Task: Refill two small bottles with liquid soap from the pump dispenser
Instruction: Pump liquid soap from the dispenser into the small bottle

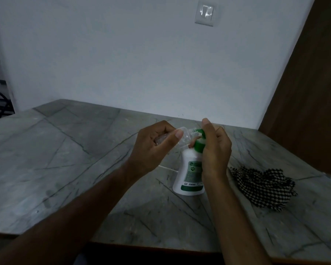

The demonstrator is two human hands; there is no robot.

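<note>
Your left hand (153, 148) grips a small clear bottle (182, 137), tilted toward the green pump just beyond your thumb; your right hand (214, 150) wraps the soap dispenser (189, 175) (standing on the table (65, 159)).

Small bottle (182, 138): I see clear, glossy plastic.
Pump dispenser (189, 175): I see smooth white plastic, printed label, green plastic pump head.
Table (65, 150): I read grey veined stone look, smooth, dull sheen.
Cloth (264, 186): woven black-and-white check, matt, crumpled.
Wall (122, 54): matt paint.
Switch plate (204, 13): glossy plastic.
</note>
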